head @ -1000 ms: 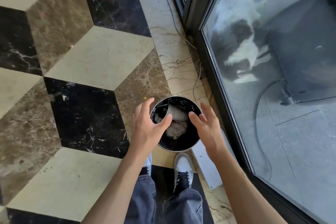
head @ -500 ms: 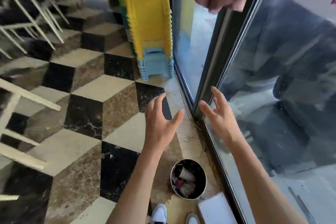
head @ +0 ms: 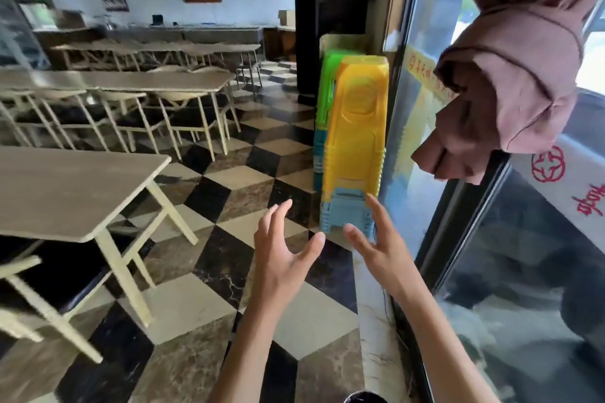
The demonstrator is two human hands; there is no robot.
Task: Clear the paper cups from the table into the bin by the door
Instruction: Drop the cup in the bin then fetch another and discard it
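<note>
My left hand (head: pixel 281 258) and my right hand (head: pixel 376 249) are both raised in front of me, fingers spread, palms facing each other, holding nothing. The dark round bin (head: pixel 366 397) shows only as a sliver of rim at the bottom edge, below my forearms, beside the glass door (head: pixel 523 271). No paper cup is in sight. The nearest wooden table (head: pixel 65 193) stands at the left with a bare top.
A tall stack of yellow, green and blue plastic stools (head: pixel 353 141) stands against the door frame just beyond my hands. A brown knotted curtain (head: pixel 510 82) hangs at the upper right. More tables and chairs (head: pixel 157 101) fill the room at the left.
The view has swung up from the bin, with cups inside, to the room. Both empty hands have risen from the bin's rim to chest height. The bin has dropped to the bottom edge.
</note>
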